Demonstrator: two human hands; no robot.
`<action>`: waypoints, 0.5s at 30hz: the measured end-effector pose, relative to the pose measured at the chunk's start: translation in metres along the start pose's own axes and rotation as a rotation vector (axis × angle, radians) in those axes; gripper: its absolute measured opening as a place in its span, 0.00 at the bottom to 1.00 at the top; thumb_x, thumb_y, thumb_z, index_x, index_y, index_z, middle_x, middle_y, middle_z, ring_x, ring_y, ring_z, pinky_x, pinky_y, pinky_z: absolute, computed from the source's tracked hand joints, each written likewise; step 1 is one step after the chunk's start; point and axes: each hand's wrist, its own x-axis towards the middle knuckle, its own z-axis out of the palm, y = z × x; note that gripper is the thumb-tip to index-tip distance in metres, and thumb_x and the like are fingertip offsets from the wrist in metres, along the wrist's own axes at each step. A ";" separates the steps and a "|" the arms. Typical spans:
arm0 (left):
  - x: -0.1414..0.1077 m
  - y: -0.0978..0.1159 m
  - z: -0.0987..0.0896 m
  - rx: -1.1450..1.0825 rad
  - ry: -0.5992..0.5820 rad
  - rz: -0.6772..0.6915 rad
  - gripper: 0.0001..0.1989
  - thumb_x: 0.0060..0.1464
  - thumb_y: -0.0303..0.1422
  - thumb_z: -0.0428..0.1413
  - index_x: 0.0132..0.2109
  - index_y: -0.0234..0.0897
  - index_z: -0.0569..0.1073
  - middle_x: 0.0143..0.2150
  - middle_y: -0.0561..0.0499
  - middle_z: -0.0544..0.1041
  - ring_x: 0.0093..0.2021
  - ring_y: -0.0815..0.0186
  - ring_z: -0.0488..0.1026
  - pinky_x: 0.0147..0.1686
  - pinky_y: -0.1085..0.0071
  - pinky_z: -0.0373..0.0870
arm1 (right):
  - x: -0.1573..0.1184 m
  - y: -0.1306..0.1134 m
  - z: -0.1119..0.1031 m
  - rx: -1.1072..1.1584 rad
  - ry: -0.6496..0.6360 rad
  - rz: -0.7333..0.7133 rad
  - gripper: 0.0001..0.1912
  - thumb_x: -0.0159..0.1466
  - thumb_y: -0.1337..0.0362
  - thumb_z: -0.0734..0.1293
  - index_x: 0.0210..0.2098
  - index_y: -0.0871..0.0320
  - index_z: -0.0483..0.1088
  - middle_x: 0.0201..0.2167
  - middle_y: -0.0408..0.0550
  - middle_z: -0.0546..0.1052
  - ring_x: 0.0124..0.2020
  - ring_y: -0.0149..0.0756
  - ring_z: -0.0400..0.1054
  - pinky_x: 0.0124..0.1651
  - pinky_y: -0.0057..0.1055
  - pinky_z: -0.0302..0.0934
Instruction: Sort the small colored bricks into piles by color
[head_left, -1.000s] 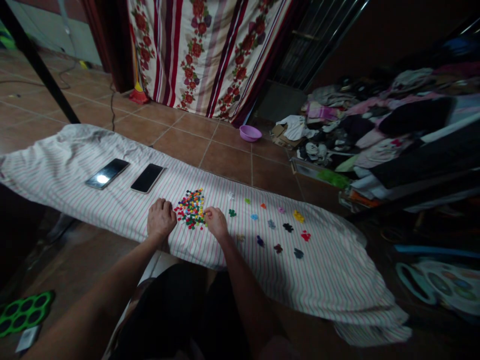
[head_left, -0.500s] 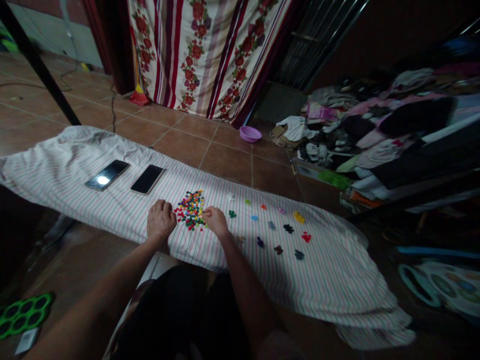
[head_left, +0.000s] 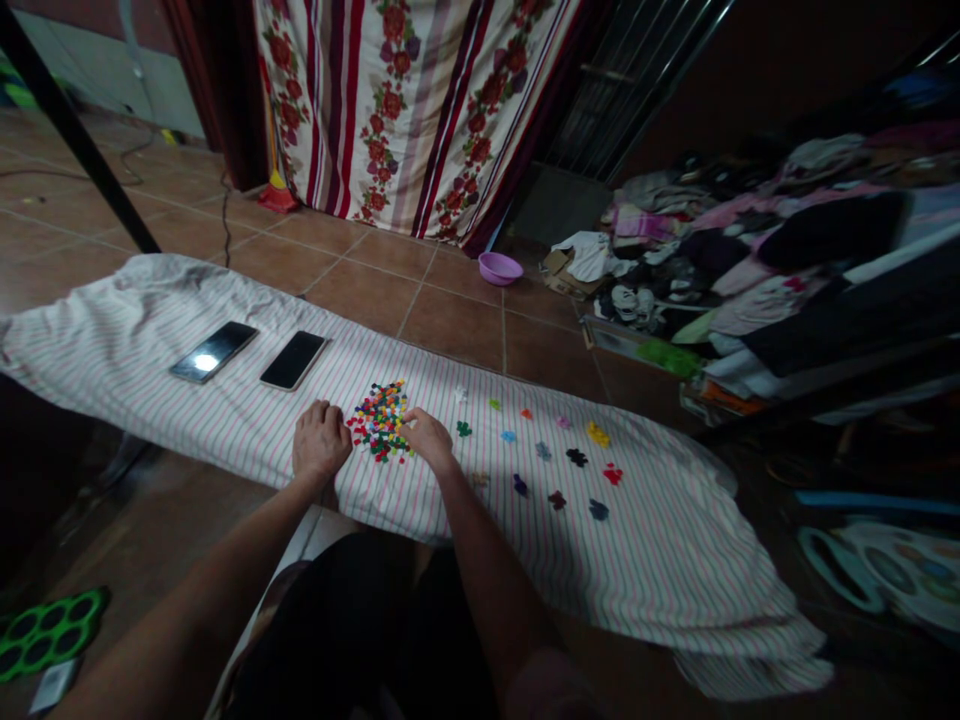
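A loose pile of small, multicoloured bead-like pieces (head_left: 381, 415) lies on the striped cloth (head_left: 450, 510). My left hand (head_left: 321, 440) rests on the cloth just left of the pile, its fingers curled in. At the pile's right edge, my right hand (head_left: 429, 437) has thumb and fingertips pinched together; anything between them is too small to make out. Right of this hand, small single-colour groups are spread out, among them white pieces (head_left: 460, 394), dark green pieces (head_left: 464, 429), yellow pieces (head_left: 598, 433), black pieces (head_left: 576, 457) and red pieces (head_left: 613, 473).
Two phones, a shiny one (head_left: 214, 352) and a dark one (head_left: 294, 360), lie on the cloth to the left. Beyond it, a purple basin (head_left: 500, 268) stands on the tiled floor. A heap of clothes (head_left: 720, 250) fills the right side.
My right hand has shifted very slightly left and up, staying at the pile's edge. My left hand stays in place.
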 end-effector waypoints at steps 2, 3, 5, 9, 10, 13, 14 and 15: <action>0.000 0.001 -0.001 -0.008 -0.007 -0.003 0.11 0.56 0.30 0.49 0.44 0.33 0.72 0.51 0.37 0.73 0.52 0.51 0.70 0.51 0.56 0.65 | 0.000 -0.002 -0.001 -0.010 -0.009 0.009 0.11 0.59 0.57 0.66 0.42 0.48 0.72 0.35 0.39 0.79 0.39 0.35 0.72 0.40 0.29 0.57; 0.000 0.001 -0.002 -0.010 -0.009 -0.004 0.11 0.55 0.30 0.49 0.44 0.33 0.72 0.51 0.36 0.73 0.52 0.51 0.70 0.51 0.56 0.65 | 0.000 -0.002 -0.001 -0.014 -0.012 0.011 0.11 0.59 0.57 0.66 0.41 0.48 0.72 0.35 0.39 0.79 0.39 0.35 0.72 0.40 0.29 0.57; 0.001 0.002 -0.003 -0.013 -0.012 -0.008 0.11 0.55 0.29 0.49 0.44 0.33 0.72 0.51 0.36 0.73 0.52 0.51 0.70 0.51 0.55 0.66 | -0.001 -0.003 -0.001 -0.018 -0.013 0.011 0.10 0.59 0.57 0.66 0.41 0.48 0.72 0.35 0.39 0.79 0.39 0.36 0.72 0.39 0.29 0.57; 0.000 0.002 -0.004 -0.003 -0.022 -0.005 0.11 0.56 0.30 0.49 0.44 0.34 0.72 0.51 0.37 0.73 0.51 0.51 0.70 0.50 0.56 0.66 | -0.002 0.000 0.001 0.012 -0.005 -0.004 0.08 0.59 0.57 0.66 0.38 0.48 0.73 0.35 0.39 0.79 0.38 0.35 0.72 0.38 0.28 0.58; 0.000 0.002 -0.004 0.000 -0.022 -0.005 0.11 0.56 0.30 0.49 0.43 0.34 0.73 0.51 0.37 0.73 0.51 0.51 0.70 0.50 0.56 0.66 | -0.003 0.001 0.002 0.024 0.003 -0.010 0.07 0.60 0.58 0.66 0.37 0.49 0.73 0.36 0.39 0.79 0.39 0.34 0.72 0.38 0.27 0.58; 0.000 0.001 -0.002 -0.001 -0.019 -0.010 0.11 0.56 0.30 0.49 0.43 0.34 0.73 0.51 0.37 0.73 0.51 0.51 0.70 0.51 0.56 0.65 | -0.004 0.006 0.004 0.058 0.039 -0.027 0.06 0.61 0.59 0.65 0.37 0.49 0.73 0.39 0.39 0.79 0.40 0.34 0.71 0.39 0.27 0.58; 0.000 0.001 -0.002 -0.005 -0.017 -0.012 0.11 0.56 0.30 0.49 0.44 0.33 0.73 0.51 0.37 0.73 0.51 0.51 0.70 0.51 0.56 0.65 | -0.004 0.007 0.005 0.070 0.046 -0.032 0.06 0.62 0.59 0.65 0.37 0.49 0.74 0.40 0.39 0.79 0.40 0.33 0.71 0.39 0.27 0.58; 0.000 0.001 -0.002 -0.010 -0.015 -0.012 0.11 0.56 0.30 0.49 0.44 0.33 0.73 0.51 0.36 0.73 0.51 0.51 0.70 0.51 0.56 0.65 | -0.004 0.008 0.006 0.081 0.049 -0.037 0.07 0.62 0.59 0.65 0.38 0.49 0.74 0.40 0.39 0.79 0.40 0.33 0.71 0.39 0.26 0.57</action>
